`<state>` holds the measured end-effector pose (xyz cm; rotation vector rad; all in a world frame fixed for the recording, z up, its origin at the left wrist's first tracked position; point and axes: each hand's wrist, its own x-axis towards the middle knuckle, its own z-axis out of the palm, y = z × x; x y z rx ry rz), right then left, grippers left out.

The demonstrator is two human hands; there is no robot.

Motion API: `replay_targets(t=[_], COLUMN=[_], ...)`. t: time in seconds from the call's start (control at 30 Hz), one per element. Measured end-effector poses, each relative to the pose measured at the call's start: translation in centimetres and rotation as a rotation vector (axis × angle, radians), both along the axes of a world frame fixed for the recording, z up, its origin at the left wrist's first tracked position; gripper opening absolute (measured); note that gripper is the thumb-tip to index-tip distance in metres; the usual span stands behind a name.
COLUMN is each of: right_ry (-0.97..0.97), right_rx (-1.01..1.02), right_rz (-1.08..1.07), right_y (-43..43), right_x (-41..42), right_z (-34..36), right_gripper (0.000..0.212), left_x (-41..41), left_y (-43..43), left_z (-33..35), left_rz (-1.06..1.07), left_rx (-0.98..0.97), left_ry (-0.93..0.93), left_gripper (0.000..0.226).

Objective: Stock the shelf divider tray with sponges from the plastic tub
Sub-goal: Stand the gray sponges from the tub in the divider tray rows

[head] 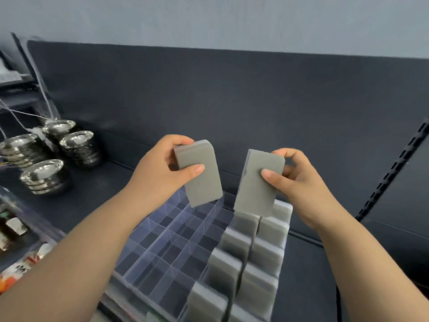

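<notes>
Dark shelf: my left hand (160, 169) and right hand (299, 180) each pinch a grey rectangular foam sponge (199, 173) above the clear plastic divider tray (162, 247); next, slotting both upright.

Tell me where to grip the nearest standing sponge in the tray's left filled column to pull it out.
Pinch that sponge by its rounded top end, coming straight down from above, thumb on the near broad face. It stands upright in the divider tray with only its upper part above the clear walls, and the next sponge crowds its right side.
</notes>
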<state>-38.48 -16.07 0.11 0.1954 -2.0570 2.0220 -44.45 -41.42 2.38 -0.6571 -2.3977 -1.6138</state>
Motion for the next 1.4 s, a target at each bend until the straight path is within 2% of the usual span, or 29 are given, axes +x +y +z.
replay_targets(t=[0.13,0.33,0.47,0.63,0.83,1.03,1.4], right_ry=[0.044,0.048,-0.045,-0.14,-0.319,-0.511,-0.715], right_rx=[-0.064,-0.014,0.162,0.245,0.637,1.08,1.194], right_rz=[-0.148,-0.363,-0.512,-0.626,-0.812,-0.783,-0.612], right_y=[-0.4,-1.4,-3.5,-6.4,-8.1,-9.2,-9.1], right_x=[-1.4,-1.2,-1.6,-4.3,-7.5,-10.1,-12.6], right_z=[-1.2,-1.7,-1.7,-1.7,-2.9,-4.9,-5.1], right_gripper=[0.022,0.031,0.046,0.033,0.034,0.04,0.039], left_x=[-3.0,-7.8,-11.5,-15.0,-18.0,-19.8,-20.8], left_y=[-0.2,0.5,0.8,0.6,-1.3,-3.3,-5.2], left_z=[-1.5,-3.2,-4.4,-5.7,-6.2,-6.5,-5.7], left_rz=[0.005,-0.084,-0.19,-0.232,-0.301,-0.356,-0.389], left_rx=[-0.072,-0.247,-0.259,-0.199,-0.164,-0.144,-0.119], left_ry=[0.008,0.101,0.06,0.05,0.092,0.107,0.056], left_gripper=[0.043,0.04,0.036,0.036,0.041,0.039,0.041])
